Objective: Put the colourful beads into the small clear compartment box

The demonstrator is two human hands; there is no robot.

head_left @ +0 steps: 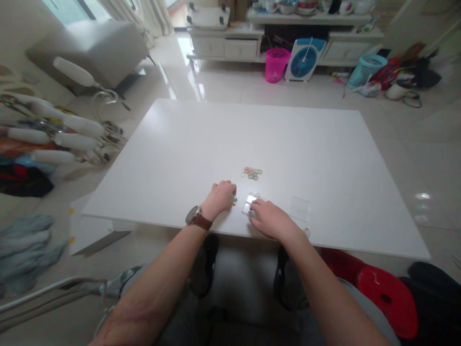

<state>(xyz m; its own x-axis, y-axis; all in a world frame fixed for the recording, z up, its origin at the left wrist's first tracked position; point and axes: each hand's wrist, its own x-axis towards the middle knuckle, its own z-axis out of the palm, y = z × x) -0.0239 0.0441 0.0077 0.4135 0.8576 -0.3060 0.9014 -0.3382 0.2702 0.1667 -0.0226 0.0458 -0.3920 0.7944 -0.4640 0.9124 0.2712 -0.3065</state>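
Observation:
My left hand [221, 196], with a brown-strapped watch [194, 215] on its wrist, rests on the white table [216, 139] with its fingers curled down. Small yellow and blue pieces [235, 201] show at its fingertips, too small to name. My right hand [269, 218] has bent fingers on a shallow clear plastic box [248, 205], gripping its right side. Beyond both hands lies a loose pile of thin coloured rings [252, 173], like small rubber bands. A flat clear plastic lid [300, 208] lies to the right of my right hand.
Near my right forearm, a small pale item [307, 232] sits by the table's front edge. A red stool [387, 300] stands below on the right. Across the floor are a pink basket [276, 65], a blue fan [304, 58] and a teal basket [366, 69].

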